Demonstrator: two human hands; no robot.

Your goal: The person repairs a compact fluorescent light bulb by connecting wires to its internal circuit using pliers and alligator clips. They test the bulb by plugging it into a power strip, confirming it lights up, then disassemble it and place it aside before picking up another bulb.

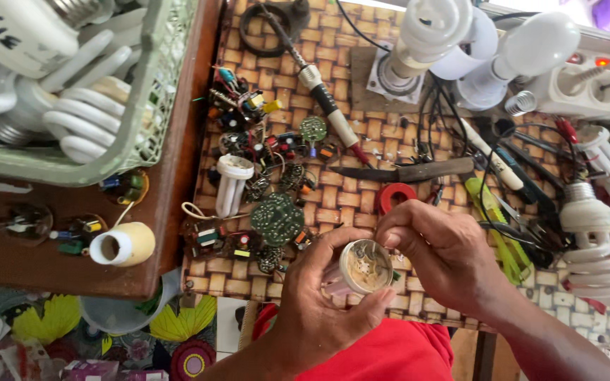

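Left hand [319, 310] wraps a small round lamp housing [361, 269] just over the near table edge, open end up, board inside visible. Right hand [446, 254] pinches at its rim with fingertips, holding no tool. Looks mid-job: housing opened, no bulb on it, nothing seems finished. Just beyond, loose round circuit boards [277, 219] and a red tape roll [395, 196] on the woven mat [383, 99]. Farther out, a soldering iron [323, 95], a knife [411, 171], spiral bulbs [428, 32]; green basket [157, 99] of lamps at far left

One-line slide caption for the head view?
Left hand holds an opened lamp base; right hand touches its rim.
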